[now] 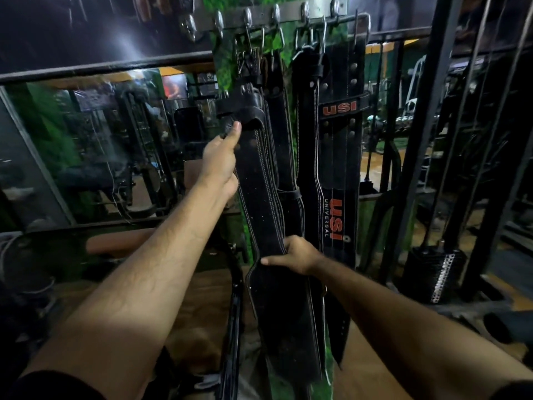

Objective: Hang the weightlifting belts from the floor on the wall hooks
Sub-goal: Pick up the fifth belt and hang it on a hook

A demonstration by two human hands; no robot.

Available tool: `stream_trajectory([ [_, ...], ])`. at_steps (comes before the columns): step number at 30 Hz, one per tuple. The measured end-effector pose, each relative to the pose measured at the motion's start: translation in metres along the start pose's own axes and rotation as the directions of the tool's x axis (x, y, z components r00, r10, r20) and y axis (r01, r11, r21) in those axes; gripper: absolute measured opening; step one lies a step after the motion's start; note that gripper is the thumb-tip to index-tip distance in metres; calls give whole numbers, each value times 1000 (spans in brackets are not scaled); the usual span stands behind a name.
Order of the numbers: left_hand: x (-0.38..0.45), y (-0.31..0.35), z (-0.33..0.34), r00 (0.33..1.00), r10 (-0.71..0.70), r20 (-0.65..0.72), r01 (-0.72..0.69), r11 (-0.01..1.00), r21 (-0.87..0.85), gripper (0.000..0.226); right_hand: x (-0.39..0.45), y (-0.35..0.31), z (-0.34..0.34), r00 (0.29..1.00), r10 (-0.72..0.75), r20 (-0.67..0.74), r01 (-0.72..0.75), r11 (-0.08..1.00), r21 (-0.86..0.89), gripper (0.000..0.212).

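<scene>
Green wall panel [227,53] ahead carries a metal hook rail [288,10], mirrors to either side. Several black belts hang from it, one marked USI [334,157]. The front belt [259,197] hangs on the left hooks; the left hand [222,160] grips its upper edge, while the right hand [294,255] pinches it lower down, thumb across its face.
</scene>
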State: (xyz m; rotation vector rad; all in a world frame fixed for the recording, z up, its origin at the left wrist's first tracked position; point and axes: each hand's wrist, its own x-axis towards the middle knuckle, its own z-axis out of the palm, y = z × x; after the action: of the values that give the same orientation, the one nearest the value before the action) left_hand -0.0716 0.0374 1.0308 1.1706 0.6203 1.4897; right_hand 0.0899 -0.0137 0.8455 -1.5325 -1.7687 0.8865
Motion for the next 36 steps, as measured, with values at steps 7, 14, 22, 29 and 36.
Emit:
stream_trajectory([
  [7, -5, 0, 0, 998, -55, -29, 54, 998, -34, 89, -6, -63, -27, 972, -157, -176, 224, 850, 478, 43],
  [14, -24, -6, 8, 999, 37, 4, -37, 995, 91, 16, -5, -109, -54, 931, -129, -342, 329, 701, 633, 25],
  [22, -62, -21, 16, 996, 83, 6, -83, 970, 229, 25, -6, -149, -80, 887, -187, -422, 423, 695, 581, 32],
  [29, -84, -10, 3, 995, 95, -22, -84, 948, 308, 22, -7, -135, -71, 853, -317, -414, 503, 712, 490, 32],
  [36, -81, 5, 0, 978, 178, -113, -129, 930, 345, 21, -19, -129, -65, 830, -409, -380, 553, 693, 462, 42],
])
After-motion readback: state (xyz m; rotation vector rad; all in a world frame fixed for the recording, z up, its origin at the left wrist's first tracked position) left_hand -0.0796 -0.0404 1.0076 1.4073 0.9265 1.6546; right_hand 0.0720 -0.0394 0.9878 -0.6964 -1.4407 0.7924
